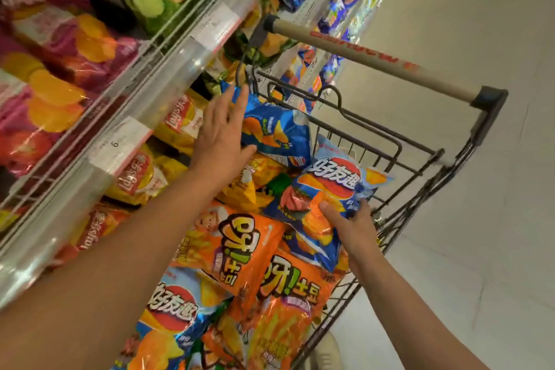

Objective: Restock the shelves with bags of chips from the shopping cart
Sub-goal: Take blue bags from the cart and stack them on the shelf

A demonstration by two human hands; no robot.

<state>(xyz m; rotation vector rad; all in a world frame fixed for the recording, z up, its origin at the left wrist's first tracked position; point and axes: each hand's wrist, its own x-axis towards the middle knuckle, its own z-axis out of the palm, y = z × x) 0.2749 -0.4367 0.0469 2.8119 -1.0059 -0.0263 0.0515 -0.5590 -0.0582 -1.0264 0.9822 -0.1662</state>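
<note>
A black wire shopping cart (420,156) holds several chip bags. My left hand (222,129) reaches over it with straight fingers that touch a dark blue chip bag (279,132) near the cart's far end. My right hand (351,225) grips the lower edge of a light blue chip bag with a red logo (330,186), thumb on its front. Two orange chip bags (240,249) lie beneath, and another light blue bag (174,312) lies at the near end.
Shelves (144,93) on the left carry purple, green and yellow chip bags behind clear rails with price tags. The cart's beige handle (375,60) crosses the upper middle. More blue bags line the far shelves. Pale floor (480,219) lies to the right.
</note>
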